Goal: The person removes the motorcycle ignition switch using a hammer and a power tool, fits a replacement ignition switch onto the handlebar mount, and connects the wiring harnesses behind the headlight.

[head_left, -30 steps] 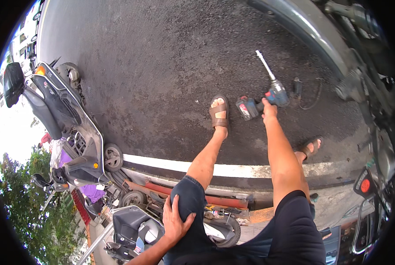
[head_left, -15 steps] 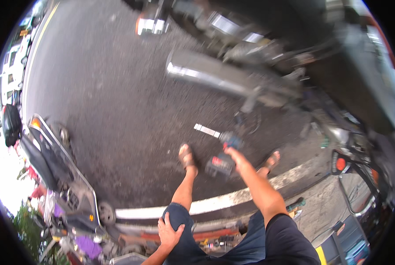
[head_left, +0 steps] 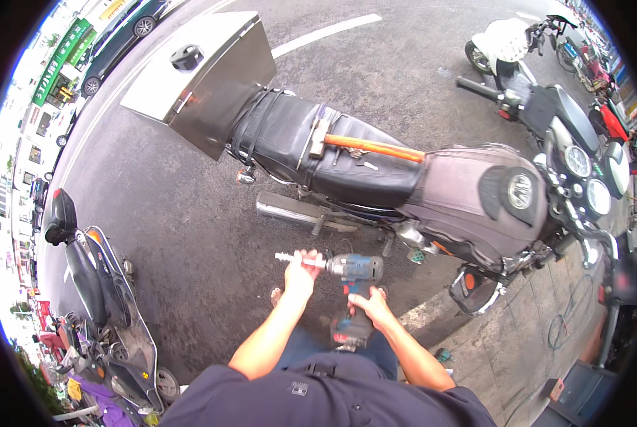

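My right hand (head_left: 370, 304) is wrapped tight round the grip of the blue impact wrench (head_left: 354, 274), holding it level in front of me above the asphalt (head_left: 190, 242). My left hand (head_left: 301, 274) is closed on the long socket shaft (head_left: 297, 259) that sticks out of the wrench's nose to my left, fingers curled over it near the wrench end, so both hands hold the one tool.

Just beyond the wrench stands a motorcycle (head_left: 432, 185), side-on to me, with its chrome exhaust (head_left: 301, 212) nearest the shaft. A hammer (head_left: 365, 146) with an orange handle lies along its black seat (head_left: 311, 153), and a metal box (head_left: 204, 71) sits at its rear end. A scooter (head_left: 98, 285) is parked well apart by the left edge of the road.
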Tool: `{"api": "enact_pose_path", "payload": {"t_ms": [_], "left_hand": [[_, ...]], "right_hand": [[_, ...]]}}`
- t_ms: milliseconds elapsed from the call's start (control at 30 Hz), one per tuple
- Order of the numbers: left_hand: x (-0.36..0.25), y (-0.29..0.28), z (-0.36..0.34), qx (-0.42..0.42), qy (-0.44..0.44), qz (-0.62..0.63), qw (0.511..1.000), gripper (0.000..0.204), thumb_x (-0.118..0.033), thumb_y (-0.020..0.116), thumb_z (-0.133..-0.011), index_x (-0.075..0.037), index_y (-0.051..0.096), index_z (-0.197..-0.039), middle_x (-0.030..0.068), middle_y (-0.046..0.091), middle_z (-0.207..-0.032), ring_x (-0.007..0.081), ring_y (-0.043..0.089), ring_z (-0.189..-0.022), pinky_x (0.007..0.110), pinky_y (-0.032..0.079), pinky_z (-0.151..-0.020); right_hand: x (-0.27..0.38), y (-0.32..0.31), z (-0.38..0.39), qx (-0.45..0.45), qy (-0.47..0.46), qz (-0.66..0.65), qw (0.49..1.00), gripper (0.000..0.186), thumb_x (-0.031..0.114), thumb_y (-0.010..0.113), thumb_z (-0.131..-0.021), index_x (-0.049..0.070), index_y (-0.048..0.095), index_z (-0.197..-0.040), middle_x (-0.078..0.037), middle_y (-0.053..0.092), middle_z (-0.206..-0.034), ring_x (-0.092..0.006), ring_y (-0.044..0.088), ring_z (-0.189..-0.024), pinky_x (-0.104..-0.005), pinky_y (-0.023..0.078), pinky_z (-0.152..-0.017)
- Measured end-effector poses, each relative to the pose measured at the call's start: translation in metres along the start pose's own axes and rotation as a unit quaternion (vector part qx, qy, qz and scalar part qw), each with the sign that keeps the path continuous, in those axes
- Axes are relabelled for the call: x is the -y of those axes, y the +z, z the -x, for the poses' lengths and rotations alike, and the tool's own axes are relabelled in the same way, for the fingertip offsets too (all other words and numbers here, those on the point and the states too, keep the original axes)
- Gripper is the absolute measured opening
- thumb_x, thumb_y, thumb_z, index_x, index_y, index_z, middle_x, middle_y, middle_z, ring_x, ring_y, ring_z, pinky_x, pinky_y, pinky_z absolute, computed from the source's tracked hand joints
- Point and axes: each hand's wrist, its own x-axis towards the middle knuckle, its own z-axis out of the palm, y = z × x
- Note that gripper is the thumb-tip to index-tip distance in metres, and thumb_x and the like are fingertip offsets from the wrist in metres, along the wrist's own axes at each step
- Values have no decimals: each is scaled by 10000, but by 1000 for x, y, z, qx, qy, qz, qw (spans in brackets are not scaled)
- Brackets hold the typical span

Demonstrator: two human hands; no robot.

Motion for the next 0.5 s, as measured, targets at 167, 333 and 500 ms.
{"api": "enact_pose_path", "payload": {"t_ms": [167,333,500], "left_hand": [[-46,129,-10,45,142,-131,980,247,-305,515,-990,-61,534,-1021,118,648,-790,229,617,-608,400,522,-553],[-123,175,-75,59,255,-503,824,255,-256,653,-897,-23,632,-1000,50,636,-765,98,578,-574,235,465,-435],[-151,211,-170,-62,359,-689,627,379,-287,730,-796,-54,680,-1091,165,706,-983,281,686,-917,397,500,-829]], "right_hand": [[36,-67,55,-115,-216,6,970,233,116,728,-818,-3,612,-982,-54,638,-794,-145,609,-647,-295,502,-628],[38,-140,91,-172,-232,-14,957,178,117,712,-856,16,627,-975,-34,623,-779,-123,588,-655,-285,476,-611],[18,-169,140,-330,-167,29,929,244,190,775,-802,16,654,-924,-19,639,-760,-96,579,-598,-305,480,-560]]}}
